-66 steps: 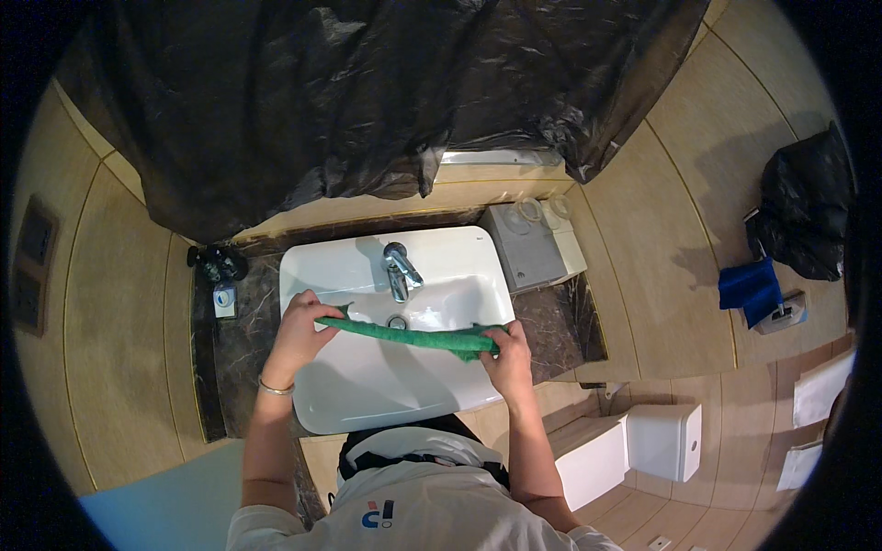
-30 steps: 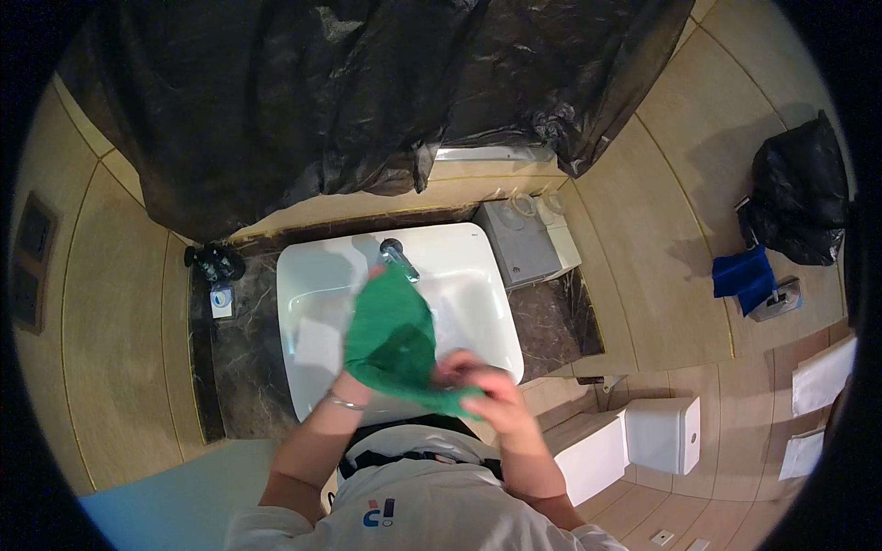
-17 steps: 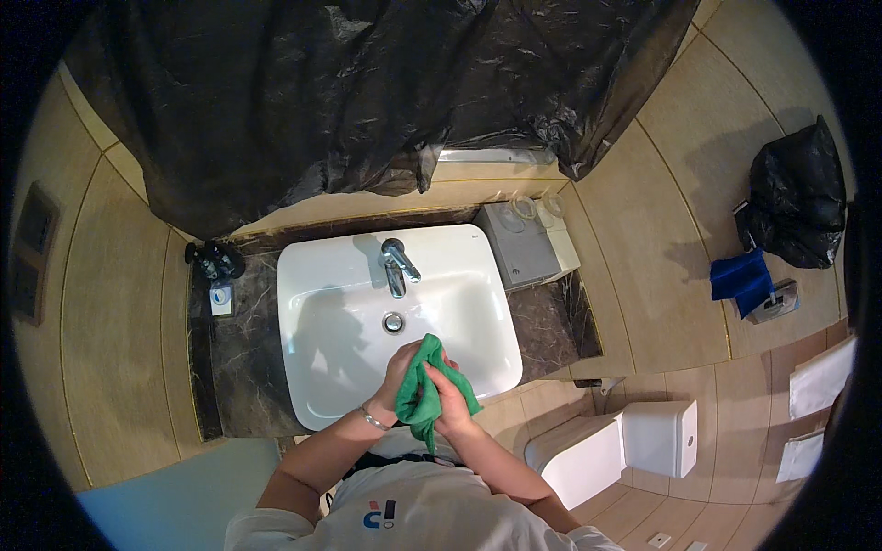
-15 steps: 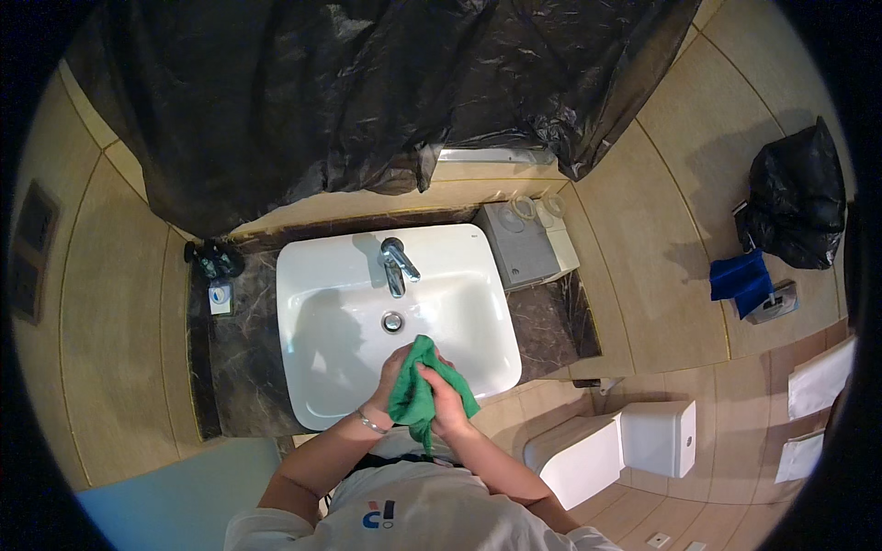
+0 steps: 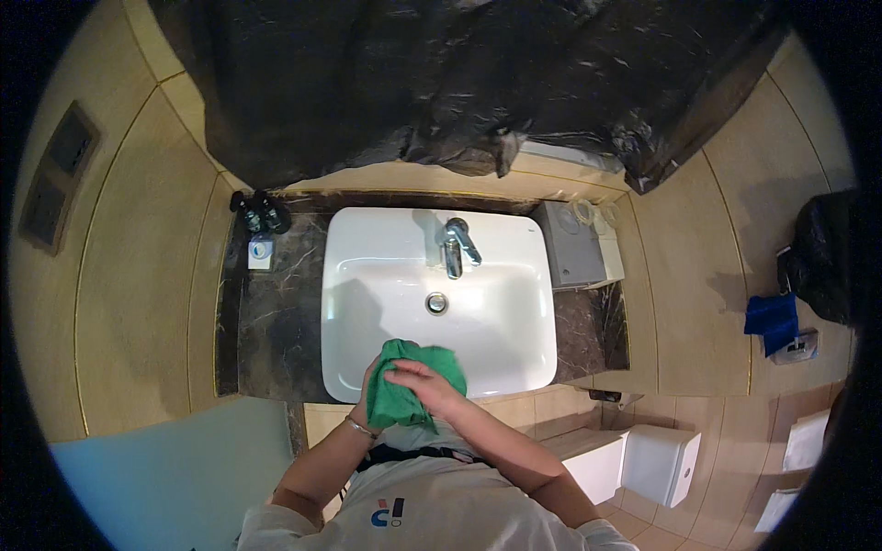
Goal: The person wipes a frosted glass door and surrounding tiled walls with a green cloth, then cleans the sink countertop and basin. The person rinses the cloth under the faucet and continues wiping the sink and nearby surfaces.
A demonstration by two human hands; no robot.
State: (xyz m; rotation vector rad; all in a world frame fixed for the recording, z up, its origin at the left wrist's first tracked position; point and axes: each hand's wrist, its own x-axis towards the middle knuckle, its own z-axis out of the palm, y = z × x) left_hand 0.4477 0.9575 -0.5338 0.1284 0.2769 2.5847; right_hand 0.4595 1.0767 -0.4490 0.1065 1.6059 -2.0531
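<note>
A green cloth [image 5: 401,404] is held between both hands over the sink's front edge, folded and draped rather than stretched flat. My left hand [image 5: 364,400] supports it from the left side and beneath, its fingers mostly hidden by the fabric. Across the top lies my right hand [image 5: 434,386], with its fingers curled and pressing into the cloth. Just beyond is the white sink [image 5: 496,367], its chrome faucet [image 5: 454,248] and round drain [image 5: 436,304] visible.
On the dark counter, dark bottles [image 5: 261,213] and a small white box [image 5: 261,253] stand at left. A grey box [image 5: 568,248] is at right. Black plastic sheeting [image 5: 459,83] covers the wall ahead. A blue cloth [image 5: 770,317] hangs at right, above a white toilet [image 5: 652,459].
The cloth has gone from bunched up between the hands to more spread out, with my right hand now lying over it. Both hands have shifted left relative to the sink, and the view has moved.
</note>
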